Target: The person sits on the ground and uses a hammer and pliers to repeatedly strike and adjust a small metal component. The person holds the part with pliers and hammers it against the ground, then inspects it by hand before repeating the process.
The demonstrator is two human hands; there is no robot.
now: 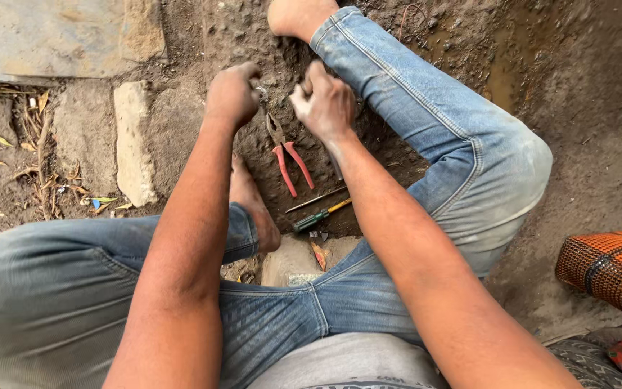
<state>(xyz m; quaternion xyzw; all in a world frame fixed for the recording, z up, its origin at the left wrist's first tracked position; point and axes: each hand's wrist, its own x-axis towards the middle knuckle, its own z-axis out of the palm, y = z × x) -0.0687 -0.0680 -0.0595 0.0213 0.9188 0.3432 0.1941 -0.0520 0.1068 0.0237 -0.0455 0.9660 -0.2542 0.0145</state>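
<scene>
The person squats over a dug patch of earth in the upper middle of the frame, both fists working close together just above the soil. The left hand (pixel 232 94) is curled tight, and something small and metallic shows at its inner edge, though what it is I cannot tell. The right hand (pixel 323 101) is also closed into a fist, seemingly pinching or twisting something thin against the left.

Just below the fists lie red-handled pliers (pixel 287 160), jaws pointing up toward the hands, untouched. Lower, at the frame's centre, a green-handled screwdriver (pixel 319 216) and a thin metal rod (pixel 316 199) rest on the dirt (all within easy reach).

By my judgement this is a gripping-and-twisting stage; any next move would need a firm hold. Bare feet and knees crowd the hole. A stone block (pixel 132 140) stands at left, an orange woven bag (pixel 613 268) at right.
</scene>
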